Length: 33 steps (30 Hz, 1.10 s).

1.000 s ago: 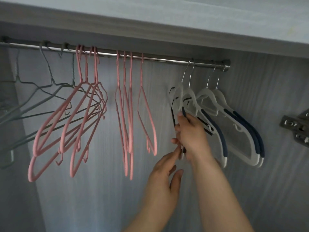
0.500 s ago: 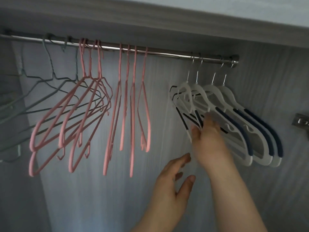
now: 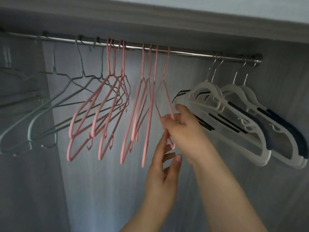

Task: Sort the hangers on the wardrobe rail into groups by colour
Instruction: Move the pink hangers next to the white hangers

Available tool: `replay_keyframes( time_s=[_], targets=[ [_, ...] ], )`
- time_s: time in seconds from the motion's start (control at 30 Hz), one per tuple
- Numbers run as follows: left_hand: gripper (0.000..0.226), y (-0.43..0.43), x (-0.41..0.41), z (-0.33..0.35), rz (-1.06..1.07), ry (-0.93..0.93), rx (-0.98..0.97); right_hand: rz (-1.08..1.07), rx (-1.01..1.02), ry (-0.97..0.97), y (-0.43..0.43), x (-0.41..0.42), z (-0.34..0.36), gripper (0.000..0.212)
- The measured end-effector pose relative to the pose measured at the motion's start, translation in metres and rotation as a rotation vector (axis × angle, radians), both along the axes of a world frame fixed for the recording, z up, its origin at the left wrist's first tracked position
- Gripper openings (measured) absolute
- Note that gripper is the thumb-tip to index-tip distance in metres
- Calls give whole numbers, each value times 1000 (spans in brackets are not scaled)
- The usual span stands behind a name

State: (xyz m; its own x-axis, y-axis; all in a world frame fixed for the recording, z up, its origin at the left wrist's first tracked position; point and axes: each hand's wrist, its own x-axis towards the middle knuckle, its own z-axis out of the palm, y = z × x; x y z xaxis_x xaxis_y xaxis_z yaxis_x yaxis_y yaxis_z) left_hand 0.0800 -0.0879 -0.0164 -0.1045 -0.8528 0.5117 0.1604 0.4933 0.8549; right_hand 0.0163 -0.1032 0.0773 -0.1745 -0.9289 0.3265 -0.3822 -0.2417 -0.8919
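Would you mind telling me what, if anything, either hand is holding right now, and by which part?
The right hand grips the rightmost pink hanger low on its wire frame, below the neck. The left hand holds nothing, its fingers straight beside that hanger.

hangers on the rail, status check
Right hand pinches rightmost pink hanger. Left hand open below. Grey, pink, white groups apart on rail. Nothing in the way.

Dim, bluish light fills the view; the pale grey wardrobe back panel [image 3: 103,181] glows brightest at centre. The shiny metal rail [image 3: 192,52] glints. Edges bow and blur, especially left.
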Motion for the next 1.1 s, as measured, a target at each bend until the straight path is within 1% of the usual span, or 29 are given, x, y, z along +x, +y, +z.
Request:
replay_keyframes(
  time_s=[0.07, 0.1, 0.2, 0.33, 0.43, 0.57, 0.67, 0.73, 0.87, 1.0, 1.1],
  targets=[
    [37, -1, 0, 0, 1, -57, -16, -63, -57, -47, -6, -1, -5, 31],
    [33, -2, 0, 1, -7, -84, -20, -99, -97, -49, -8, -2, -7, 27],
    [26, -3, -2, 6, -34, -113, -91, -175, -173, -54, -10, -5, -10, 28],
    [22, -4, -8, 8, -48, -135, -202, -236, -191, -108, -7, -18, -9, 32],
    [30, -1, -16, 6, -69, -138, -235, -268, -182, -128, -3, -28, -2, 30],
    [50, 6, -19, -2, -124, -154, -178, -321, -174, -44, -12, -37, 23, 31],
    [55, 6, -16, -13, -136, -152, -144, -341, -160, 31, -27, -39, 36, 32],
    [55, 3, -11, -19, -135, -169, -107, -330, -106, 49, -36, -39, 34, 31],
    [54, -6, 0, -35, -130, -231, -51, -291, 7, 107, -45, -36, -4, 28],
    [51, -23, 9, -59, -95, -287, 38, -263, 56, 96, -45, -41, -56, 30],
    [42, -34, 13, -78, -66, -282, 107, -269, 66, 80, -41, -53, -92, 25]
  ],
)
